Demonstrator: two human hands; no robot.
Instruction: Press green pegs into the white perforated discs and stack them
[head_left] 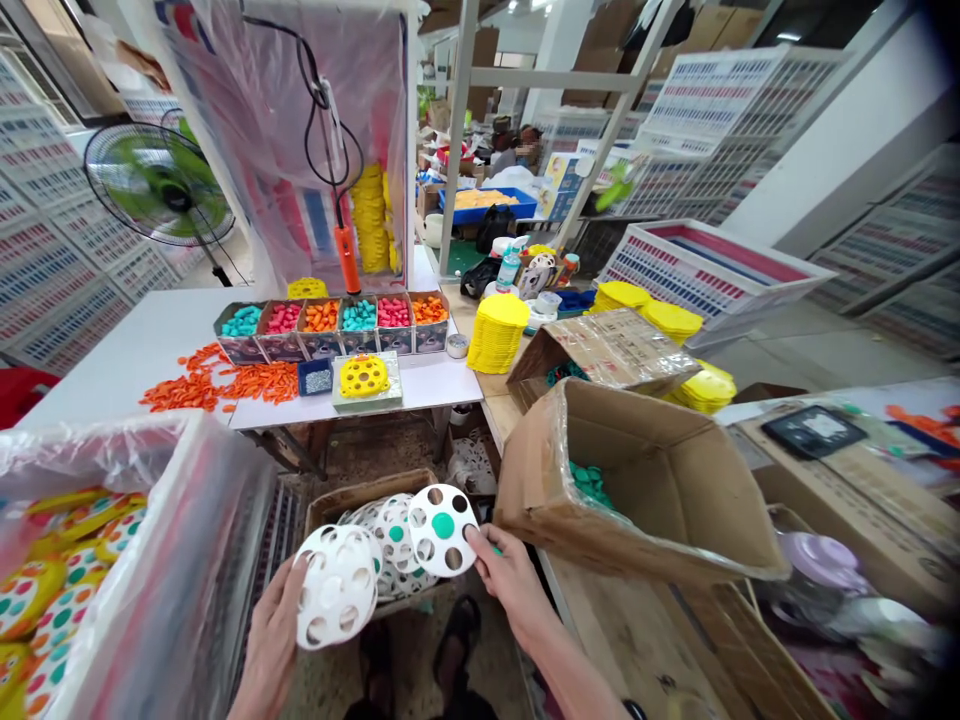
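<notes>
Left hand (274, 630) grip tight under white disc (335, 590), right hand (510, 580) likewise beside green-dotted disc (442, 530)

so both hands are up in front, bare: left hand (274, 632) sits low with its fingers curled in a grip, right hand (508, 578) a touch higher, thumb and fingertips pinched together, right forearm (581, 672) angling in from the lower right, hands close but not touching

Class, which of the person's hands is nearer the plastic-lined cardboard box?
Right. The right hand, holding the green-centred disc, is just left of the cardboard box; the left hand, holding the plain white disc, is farther left.
</notes>
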